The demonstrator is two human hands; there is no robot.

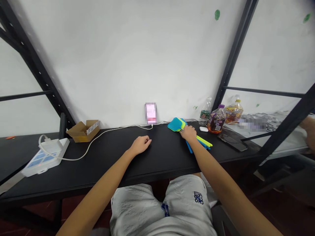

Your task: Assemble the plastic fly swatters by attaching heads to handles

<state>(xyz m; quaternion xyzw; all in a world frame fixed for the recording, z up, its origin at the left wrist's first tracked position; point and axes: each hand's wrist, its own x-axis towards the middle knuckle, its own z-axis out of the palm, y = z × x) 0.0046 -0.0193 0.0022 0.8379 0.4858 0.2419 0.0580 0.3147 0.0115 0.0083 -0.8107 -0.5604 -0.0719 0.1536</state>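
Note:
My right hand [189, 133] is closed around the metal shaft of a fly swatter, on a small pile of them at the right of the black table. Nearest the wall lies a flat blue swatter head [175, 124], with a yellow-green head [182, 124] partly under it. Blue and yellow-green handles [204, 141] stick out on the near side of the hand. Which swatter the fingers grip is partly hidden. My left hand [140, 145] rests on the bare tabletop [157, 157], fingers curled in and nothing visible in them.
A lit phone [151, 113] leans on the wall, its white cable [94, 141] running left to a power strip [46, 157]. Beside that sits an open cardboard box [83, 131]. Bottles [216, 119], a white case [203, 129] and a dark phone [232, 142] lie right; another person's arm [308, 126] shows.

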